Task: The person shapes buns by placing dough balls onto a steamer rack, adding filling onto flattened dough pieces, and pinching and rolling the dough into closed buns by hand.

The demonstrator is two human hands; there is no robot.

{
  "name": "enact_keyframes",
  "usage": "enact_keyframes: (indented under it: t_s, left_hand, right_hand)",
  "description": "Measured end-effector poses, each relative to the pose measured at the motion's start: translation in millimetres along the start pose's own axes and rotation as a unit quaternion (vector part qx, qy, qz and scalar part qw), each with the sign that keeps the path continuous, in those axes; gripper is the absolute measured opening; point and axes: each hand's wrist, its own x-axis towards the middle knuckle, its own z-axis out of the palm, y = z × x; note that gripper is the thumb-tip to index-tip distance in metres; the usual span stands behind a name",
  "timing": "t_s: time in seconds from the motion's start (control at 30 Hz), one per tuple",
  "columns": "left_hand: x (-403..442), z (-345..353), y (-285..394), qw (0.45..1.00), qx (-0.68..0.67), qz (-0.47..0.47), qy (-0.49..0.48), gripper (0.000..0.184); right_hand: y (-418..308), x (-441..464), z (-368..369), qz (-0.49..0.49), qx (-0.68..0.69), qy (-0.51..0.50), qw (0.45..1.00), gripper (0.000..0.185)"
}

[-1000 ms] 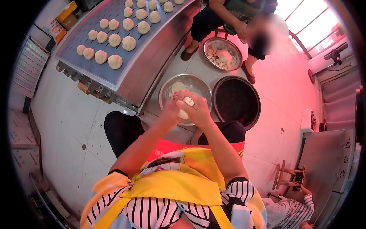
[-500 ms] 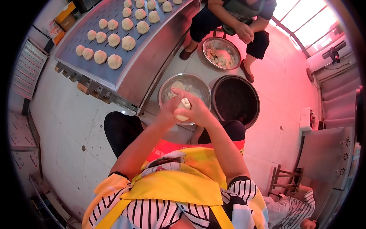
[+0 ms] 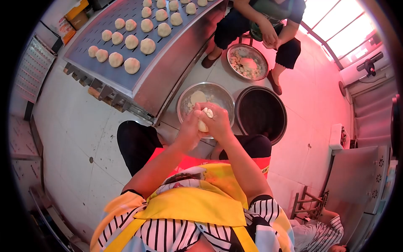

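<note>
Both hands are pressed together over the near part of a steel bowl [image 3: 228, 98] that holds pale dough and small pieces. My left hand [image 3: 192, 126] and my right hand [image 3: 217, 119] are closed around one lump of pale dough [image 3: 202, 126]. A bit of the dough bulges out white between the thumb and fingers of my right hand, and more shows below between the palms. The fingers partly hide the lump.
A large dark round tub [image 3: 261, 115] stands right of the bowl. A metal table [image 3: 140, 88] at the upper left bears several dough balls [image 3: 132, 65]. Ahead sits a person [image 3: 268, 29] behind another bowl [image 3: 265, 63]. Another person [image 3: 321, 235] is at the lower right, near a wooden stool [image 3: 308, 203].
My hands have closed more tightly around the dough, with the fingers now curled instead of stretched. The view has shifted slightly, so the table and tub appear a little further right.
</note>
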Motion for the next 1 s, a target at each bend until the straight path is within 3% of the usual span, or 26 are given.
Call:
enact_keyframes:
  t_s: [0.03,0.1,0.17,0.27,0.33,0.43,0.5,0.57,0.67,0.8,0.9,0.93,1.0]
  left_hand:
    - [0.3,-3.0,2.9,1.000,0.019,-0.023,-0.007,0.060]
    - [0.5,-10.2,10.8,0.996,0.055,-0.071,-0.018,0.061]
    - [-3.5,-3.5,14.7,0.995,0.069,-0.066,-0.013,0.060]
    - [2.5,0.1,14.1,0.996,0.051,-0.064,0.020,0.060]
    - [12.7,-8.7,13.2,0.997,0.045,-0.050,0.026,0.060]
    - [18.4,-23.9,17.9,0.998,0.060,-0.017,0.008,0.060]
    - [18.7,-23.3,22.6,0.997,0.073,-0.013,0.004,0.058]
    - [11.9,-13.1,24.9,0.995,0.090,0.020,0.042,0.056]
    - [20.6,-17.3,9.6,0.990,0.088,0.075,0.078,0.053]
    - [21.6,-21.9,17.1,0.985,0.142,0.064,0.069,0.058]
    - [13.4,-21.3,40.7,0.988,-0.068,-0.131,-0.050,0.066]
    - [7.4,-13.4,50.9,0.968,-0.067,-0.214,-0.109,0.071]
    - [13.9,-20.8,39.0,0.960,-0.104,-0.179,-0.186,0.065]
  right_hand:
    - [4.9,0.8,2.4,-0.058,0.002,0.006,0.998,0.034]
    - [7.1,-3.6,3.5,-0.040,0.049,-0.018,0.998,0.034]
    - [4.0,-4.7,-3.4,0.105,0.133,-0.071,0.983,0.036]
    - [14.1,3.2,-4.8,0.127,0.023,-0.100,0.987,0.047]
    - [7.9,7.5,-6.7,-0.109,-0.098,-0.033,0.989,0.055]
    - [-18.2,12.7,-16.5,-0.286,-0.269,0.046,0.918,0.060]
    - [-24.3,12.7,-18.6,-0.286,-0.349,0.045,0.892,0.056]
    - [-15.1,7.3,-17.3,-0.221,-0.398,-0.001,0.890,0.049]
    - [-5.1,11.2,-19.0,-0.288,-0.439,-0.004,0.851,0.035]
    - [-13.8,18.3,-29.4,-0.327,-0.418,-0.016,0.848,0.022]
    - [-27.5,21.8,-34.5,-0.355,-0.371,-0.085,0.854,0.017]
    - [-31.2,22.9,-36.1,-0.364,-0.355,-0.113,0.854,0.016]
    - [-30.4,24.0,-40.0,-0.348,-0.393,-0.079,0.848,0.015]
